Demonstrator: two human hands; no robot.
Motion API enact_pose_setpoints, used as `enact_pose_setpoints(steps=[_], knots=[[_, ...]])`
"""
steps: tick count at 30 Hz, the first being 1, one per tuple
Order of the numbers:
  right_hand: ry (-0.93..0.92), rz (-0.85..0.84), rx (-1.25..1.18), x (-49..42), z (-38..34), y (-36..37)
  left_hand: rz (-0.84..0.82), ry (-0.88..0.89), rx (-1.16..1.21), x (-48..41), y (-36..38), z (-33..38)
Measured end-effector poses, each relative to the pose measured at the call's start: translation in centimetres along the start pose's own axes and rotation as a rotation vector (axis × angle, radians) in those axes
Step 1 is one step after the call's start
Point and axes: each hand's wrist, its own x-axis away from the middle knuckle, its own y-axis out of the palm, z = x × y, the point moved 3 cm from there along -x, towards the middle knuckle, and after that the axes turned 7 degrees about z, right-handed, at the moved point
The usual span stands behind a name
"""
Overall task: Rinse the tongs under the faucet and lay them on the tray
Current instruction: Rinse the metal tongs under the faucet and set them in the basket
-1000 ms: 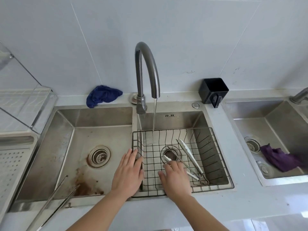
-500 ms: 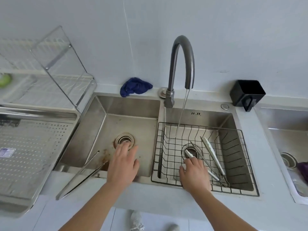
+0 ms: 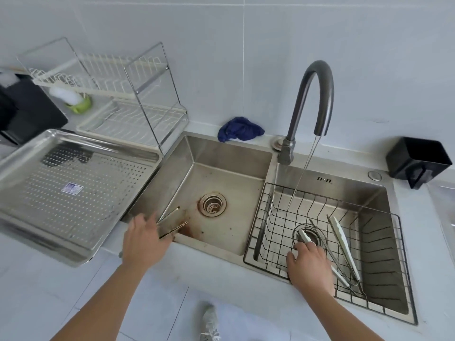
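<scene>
— What is the left hand [image 3: 145, 243] doing?

— It rests at the near left corner of the left sink basin [image 3: 221, 168], fingers curled loosely over the near ends of the metal tongs [image 3: 172, 223]. Whether it truly grips them or only touches them I cannot tell — the palm hides the contact. The tongs slant away from the hand toward the far right, their two arms spread apart, tips lying on the stained basin floor just near-left of the drain [image 3: 212, 203].

— And the right hand [image 3: 311, 265]?

— Palm down over the near edge of the wire basket [image 3: 384, 242] that sits in the right basin. Its fingers are partly spread, and the fingertips [image 3: 301, 245] touch the end of a white-tipped pair of tongs [image 3: 342, 242] lying in the basket. I cannot say that it holds anything; it looks flat rather than closed.

— Where is the water?

— A thin stream falls from the curved faucet [image 3: 312, 107] into the far left part of the basket, well apart from the left hand and the metal tongs, which lie in the other basin.

— And the tray?

— The perforated steel tray [image 3: 69, 193] stands on the counter to the left of the sink, its right rim just beside the left hand. A dish rack [image 3: 118, 99] stands beyond it, and a blue cloth [image 3: 240, 131] lies on the far ledge behind the left basin.
</scene>
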Motion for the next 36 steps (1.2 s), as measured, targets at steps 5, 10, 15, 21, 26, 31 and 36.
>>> enact_pose_setpoints(steps=[5,10,15,21,26,31,36], knots=[[-0.008,0.003,0.002,0.0,-0.1,-0.1,-0.025,0.029,-0.029,-0.2,1.2,-1.0],[-0.010,0.002,0.001,0.0,0.1,0.0,-0.013,0.059,-0.019,-0.3,1.3,-0.9],[-0.013,0.021,-0.025,-0.3,0.2,0.0,-0.031,0.028,0.008,-0.5,0.8,-0.5],[-0.024,0.019,-0.043,-0.1,0.2,0.4,0.034,-0.013,0.234,0.7,0.2,0.7],[-0.020,0.005,-0.054,0.0,0.4,0.2,0.036,-0.190,0.708,0.6,-1.3,4.7],[-0.004,-0.058,-0.082,-0.1,0.3,0.0,-0.242,-0.515,1.230,2.8,-0.8,9.5],[0.103,-0.148,-0.431,-1.5,-1.0,-1.9,-0.549,-0.574,1.433,4.8,-0.3,14.1]])
